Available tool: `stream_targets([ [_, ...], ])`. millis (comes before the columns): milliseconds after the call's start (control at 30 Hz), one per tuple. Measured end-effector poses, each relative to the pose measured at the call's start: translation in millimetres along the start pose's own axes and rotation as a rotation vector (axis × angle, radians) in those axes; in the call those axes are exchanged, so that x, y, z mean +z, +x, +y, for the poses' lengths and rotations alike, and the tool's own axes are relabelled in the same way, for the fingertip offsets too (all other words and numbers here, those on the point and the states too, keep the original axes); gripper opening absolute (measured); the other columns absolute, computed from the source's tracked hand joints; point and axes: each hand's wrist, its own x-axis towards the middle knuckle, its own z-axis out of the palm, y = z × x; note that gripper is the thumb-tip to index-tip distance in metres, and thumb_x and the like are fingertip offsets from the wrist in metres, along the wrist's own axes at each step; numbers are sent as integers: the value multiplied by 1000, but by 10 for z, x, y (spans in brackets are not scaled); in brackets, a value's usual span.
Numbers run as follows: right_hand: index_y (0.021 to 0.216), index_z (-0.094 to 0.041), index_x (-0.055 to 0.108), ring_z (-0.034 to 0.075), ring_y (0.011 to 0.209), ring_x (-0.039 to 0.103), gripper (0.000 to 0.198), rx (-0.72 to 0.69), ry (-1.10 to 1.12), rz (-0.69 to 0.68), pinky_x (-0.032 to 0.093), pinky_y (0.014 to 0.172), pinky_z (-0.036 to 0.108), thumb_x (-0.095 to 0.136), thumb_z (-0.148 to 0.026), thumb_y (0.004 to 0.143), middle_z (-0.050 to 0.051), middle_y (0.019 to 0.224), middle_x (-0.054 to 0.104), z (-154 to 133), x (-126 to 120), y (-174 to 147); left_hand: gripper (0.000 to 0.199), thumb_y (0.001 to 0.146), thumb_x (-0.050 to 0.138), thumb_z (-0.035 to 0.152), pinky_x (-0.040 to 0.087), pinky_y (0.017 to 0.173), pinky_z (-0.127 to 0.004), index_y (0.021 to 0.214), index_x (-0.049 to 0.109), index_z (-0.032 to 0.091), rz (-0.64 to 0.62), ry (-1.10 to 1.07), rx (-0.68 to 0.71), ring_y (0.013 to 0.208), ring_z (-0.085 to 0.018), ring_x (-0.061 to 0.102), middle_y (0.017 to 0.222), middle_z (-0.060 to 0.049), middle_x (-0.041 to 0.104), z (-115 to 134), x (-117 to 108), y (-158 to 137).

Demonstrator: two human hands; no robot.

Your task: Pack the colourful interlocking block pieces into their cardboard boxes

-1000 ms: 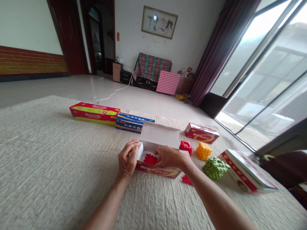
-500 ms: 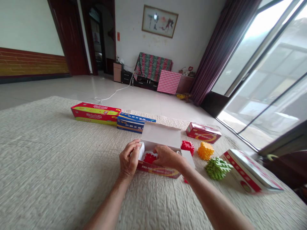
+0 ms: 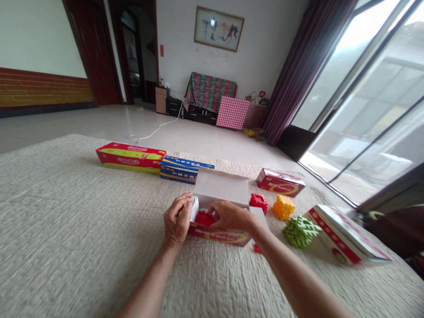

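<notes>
A red carton box [image 3: 217,235] lies on the bedspread with its white lid [image 3: 221,185] raised at the back. My left hand [image 3: 178,221] grips the box's left end, its fingers bent over the edge beside a white object [image 3: 194,208] inside. Reaching in from the right, my right hand [image 3: 228,215] has its fingers closed on a red toothed plastic block [image 3: 204,218] in the box. The fingertips are partly hidden behind the block and the box's front wall. A small red piece [image 3: 257,248] lies by the box's front right corner.
Right of the box sit a red block cube [image 3: 258,202], a yellow one [image 3: 284,207] and a green one [image 3: 301,231]. A white-and-red carton [image 3: 347,236] stands at far right. Behind are a small red box [image 3: 281,182], a blue box [image 3: 183,169] and a red-and-green box [image 3: 130,157].
My right hand has shifted slightly left inside the box, and the red block there has moved a little left with it. My left hand keeps its grip.
</notes>
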Motion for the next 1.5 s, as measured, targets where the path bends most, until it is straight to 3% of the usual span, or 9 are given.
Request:
stream_targets([
  [133, 95, -23, 61, 17, 68, 57, 22, -96, -69, -81, 40, 61, 28, 70, -27, 75, 3, 78, 66, -9, -62, -39, 18, 85, 55, 31, 49, 96, -40, 86, 70, 19, -15, -25, -25, 109, -25, 64, 111, -10, 70, 11, -3, 9],
  [300, 95, -21, 59, 18, 72, 60, 15, -154, -234, -65, 40, 65, 28, 64, -21, 80, 6, 83, 67, -29, -15, -21, 18, 85, 55, 30, 49, 97, -40, 86, 70, 19, -6, -25, -23, 109, -25, 64, 110, -9, 71, -5, 0, 6],
  [433, 95, -18, 60, 21, 77, 63, 16, -188, -268, -68, 43, 69, 30, 62, -28, 82, 9, 87, 69, -8, 7, -6, 18, 86, 55, 29, 48, 98, -40, 87, 70, 19, -9, -22, -8, 110, -24, 63, 110, -9, 70, -20, 1, 4],
  [600, 99, -15, 61, 21, 80, 65, 17, -269, -300, -51, 45, 70, 31, 59, -21, 83, 11, 93, 70, 25, -2, 5, 18, 87, 54, 28, 48, 97, -40, 88, 69, 19, -10, -16, 0, 109, -24, 63, 110, -9, 70, -20, 4, 1],
  [867, 101, -14, 61, 21, 80, 66, 23, -301, -326, -38, 45, 69, 31, 58, -32, 87, 12, 93, 71, -25, -23, -36, 18, 87, 54, 27, 48, 97, -39, 88, 70, 18, -6, -20, 14, 108, -24, 63, 109, -9, 70, -17, 10, 0],
  [1000, 98, -17, 60, 17, 75, 64, 18, -313, -253, -54, 44, 66, 28, 58, -27, 83, 8, 92, 71, 7, -49, -31, 18, 87, 54, 27, 48, 97, -39, 87, 70, 18, -1, -24, 14, 108, -24, 63, 108, -9, 70, -18, 14, 0],
  [1300, 82, -19, 60, 12, 56, 52, 12, -221, -170, -27, 36, 53, 27, 62, -30, 77, 3, 71, 66, 27, -143, -51, 18, 87, 53, 26, 49, 95, -38, 87, 69, 18, -15, -10, 26, 107, -24, 64, 108, -9, 70, -23, 12, -2],
  [1500, 81, -19, 59, 12, 55, 53, 14, -217, -122, -9, 36, 52, 28, 64, -32, 78, 4, 69, 66, -29, -112, -17, 19, 86, 53, 25, 50, 94, -39, 86, 70, 18, -8, 2, 26, 106, -24, 64, 107, -9, 71, -6, 15, -2],
])
